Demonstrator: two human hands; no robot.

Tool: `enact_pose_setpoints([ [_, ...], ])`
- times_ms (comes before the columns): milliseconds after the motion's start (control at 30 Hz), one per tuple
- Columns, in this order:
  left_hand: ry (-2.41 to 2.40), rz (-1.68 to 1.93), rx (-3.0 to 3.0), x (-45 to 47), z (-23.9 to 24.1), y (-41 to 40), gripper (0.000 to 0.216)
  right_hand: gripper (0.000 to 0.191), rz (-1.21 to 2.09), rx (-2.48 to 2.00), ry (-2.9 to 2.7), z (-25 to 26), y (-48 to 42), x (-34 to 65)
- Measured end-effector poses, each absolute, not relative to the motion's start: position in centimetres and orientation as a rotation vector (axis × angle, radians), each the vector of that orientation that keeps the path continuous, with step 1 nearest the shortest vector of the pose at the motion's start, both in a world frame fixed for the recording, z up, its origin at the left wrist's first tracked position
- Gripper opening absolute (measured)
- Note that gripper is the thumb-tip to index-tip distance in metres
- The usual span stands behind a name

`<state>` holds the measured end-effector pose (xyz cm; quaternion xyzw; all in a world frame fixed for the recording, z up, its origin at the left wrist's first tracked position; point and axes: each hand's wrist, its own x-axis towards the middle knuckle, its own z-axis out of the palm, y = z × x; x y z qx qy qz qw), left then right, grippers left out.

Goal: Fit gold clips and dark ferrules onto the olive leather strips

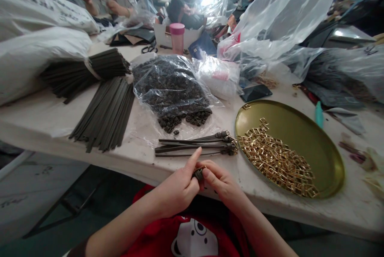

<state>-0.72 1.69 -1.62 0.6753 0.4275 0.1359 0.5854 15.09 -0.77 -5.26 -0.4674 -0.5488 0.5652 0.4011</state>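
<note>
Both of my hands meet just in front of the table's edge, around a small dark strap piece (198,174). My left hand (180,187) pinches it, with the index finger stretched forward. From the other side, the thumb and fingers of my right hand (223,183) close on the same piece. A thin glint of gold shows at its top; most of it is hidden by my fingers. Right beyond my hands lie several finished-looking dark straps (192,147) with buckled ends pointing right. A gold tray (312,141) on the right holds a heap of small gold rectangular buckles (279,161).
A clear plastic bag (174,85) of small dark loops lies mid-table, some spilled in front. Two bundles of dark strips (105,113) lie left. Behind are a pink-lidded cup (177,39), scissors (149,47) and a phone (256,93). Another person (111,1) sits across, far left.
</note>
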Motion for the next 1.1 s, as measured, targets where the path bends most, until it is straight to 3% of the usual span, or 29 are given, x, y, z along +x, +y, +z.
enact_pose_setpoints([
  [333, 1.063, 0.406, 1.564, -0.6, -2.7, 1.4, 0.063, 0.032, 0.864, -1.257, -1.590, -5.3, -2.8, 14.7],
  [533, 1.174, 0.436, 1.657, -0.3, -2.0, 1.3, 0.013, 0.019, 1.131, -1.236, -1.197, -4.7, -3.1, 14.1],
  [800, 1.094, 0.292, 1.785, -0.6, -0.5, 0.8, 0.013, 0.028, 1.559, -1.114, -0.866, -4.0, -3.9, 13.9],
  [1100, 1.049, 0.213, 1.851, -0.3, 0.3, 0.5, 0.015, 0.020, 1.298, -1.309, -1.153, -4.3, -4.4, 13.9],
])
